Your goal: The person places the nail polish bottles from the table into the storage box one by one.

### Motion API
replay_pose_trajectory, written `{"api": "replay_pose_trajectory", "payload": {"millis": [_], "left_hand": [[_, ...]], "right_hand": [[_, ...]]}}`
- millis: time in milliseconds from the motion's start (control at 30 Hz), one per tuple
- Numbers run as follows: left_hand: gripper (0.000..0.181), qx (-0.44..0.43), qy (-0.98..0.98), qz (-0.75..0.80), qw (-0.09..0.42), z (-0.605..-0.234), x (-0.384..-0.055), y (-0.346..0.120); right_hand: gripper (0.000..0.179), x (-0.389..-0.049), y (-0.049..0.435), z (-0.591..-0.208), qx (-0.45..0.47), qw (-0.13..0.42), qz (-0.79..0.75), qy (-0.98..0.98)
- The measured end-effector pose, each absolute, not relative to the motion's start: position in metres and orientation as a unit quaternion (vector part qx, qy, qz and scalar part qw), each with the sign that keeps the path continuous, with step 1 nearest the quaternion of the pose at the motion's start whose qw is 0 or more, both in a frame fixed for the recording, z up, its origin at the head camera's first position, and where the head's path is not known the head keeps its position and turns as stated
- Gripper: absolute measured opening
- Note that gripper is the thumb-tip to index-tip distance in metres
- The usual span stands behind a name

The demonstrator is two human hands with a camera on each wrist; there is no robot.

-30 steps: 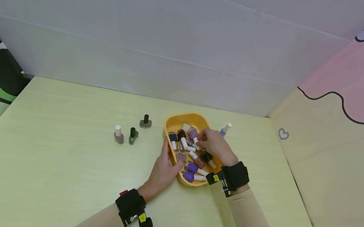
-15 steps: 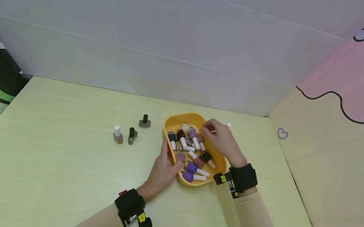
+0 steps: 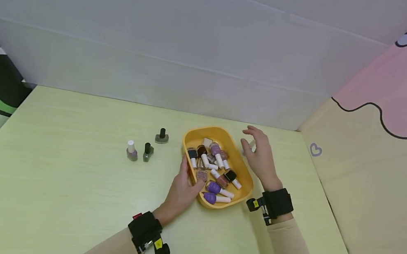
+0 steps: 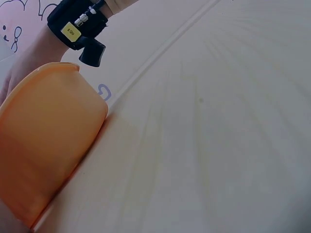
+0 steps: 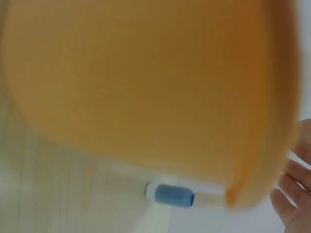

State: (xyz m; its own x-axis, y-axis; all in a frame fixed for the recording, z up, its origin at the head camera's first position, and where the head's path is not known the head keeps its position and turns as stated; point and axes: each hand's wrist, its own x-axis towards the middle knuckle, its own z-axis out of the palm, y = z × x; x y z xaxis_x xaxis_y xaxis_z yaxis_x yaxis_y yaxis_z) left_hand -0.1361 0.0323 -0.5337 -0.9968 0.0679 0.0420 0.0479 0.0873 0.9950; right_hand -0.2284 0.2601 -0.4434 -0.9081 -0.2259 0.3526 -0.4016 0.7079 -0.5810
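My left hand (image 3: 182,187) grips the left rim of a yellow plastic basket (image 3: 241,168), its thumb over the edge. Nail polish bottles lie inside in a loose heap, among them purple ones (image 3: 213,186) with white caps and a black one (image 3: 230,174). Beyond the basket's right side, my right hand (image 3: 262,160) is held with thumb and fingers spread, nothing in its grasp. Between them shows the pale cap (image 3: 252,144) of a blue nail polish bottle (image 5: 173,195), which stands upright on the table in the right wrist view, beside the basket wall.
Left of the basket stand three more bottles on the table (image 3: 82,180): a mauve one (image 3: 132,151) with a white cap and two grey ones (image 3: 148,153) with black caps. A pale wall sheet (image 3: 158,56) rises behind the table, and a printed panel (image 3: 375,194) borders the right.
My right hand has left the bottles in the basket, passed over the right rim and spread its fingers by the blue bottle. The left hand and the basket have stayed put.
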Motion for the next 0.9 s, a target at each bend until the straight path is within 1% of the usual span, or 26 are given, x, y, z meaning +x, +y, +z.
{"api": "replay_pose_trajectory", "payload": {"millis": [100, 267, 367, 700, 900], "left_hand": [[0.098, 0.034, 0.738, 0.674, 0.012, -0.533, -0.135, 0.032], [0.098, 0.028, 0.741, 0.671, 0.016, -0.533, -0.135, 0.033], [0.098, 0.028, 0.743, 0.668, 0.015, -0.533, -0.135, 0.033], [0.098, 0.033, 0.744, 0.667, 0.01, -0.535, -0.137, 0.033], [0.098, 0.028, 0.744, 0.667, 0.011, -0.535, -0.137, 0.033]], "right_hand": [[0.044, -0.23, 0.266, -0.448, 0.159, 0.128, 0.338, -0.919], [0.053, -0.233, 0.274, -0.459, 0.141, 0.097, 0.334, -0.927], [0.052, -0.236, 0.277, -0.466, 0.137, 0.084, 0.333, -0.929], [0.046, -0.238, 0.285, -0.479, 0.113, 0.07, 0.332, -0.934], [0.047, -0.24, 0.286, -0.485, 0.123, 0.086, 0.336, -0.93]]}}
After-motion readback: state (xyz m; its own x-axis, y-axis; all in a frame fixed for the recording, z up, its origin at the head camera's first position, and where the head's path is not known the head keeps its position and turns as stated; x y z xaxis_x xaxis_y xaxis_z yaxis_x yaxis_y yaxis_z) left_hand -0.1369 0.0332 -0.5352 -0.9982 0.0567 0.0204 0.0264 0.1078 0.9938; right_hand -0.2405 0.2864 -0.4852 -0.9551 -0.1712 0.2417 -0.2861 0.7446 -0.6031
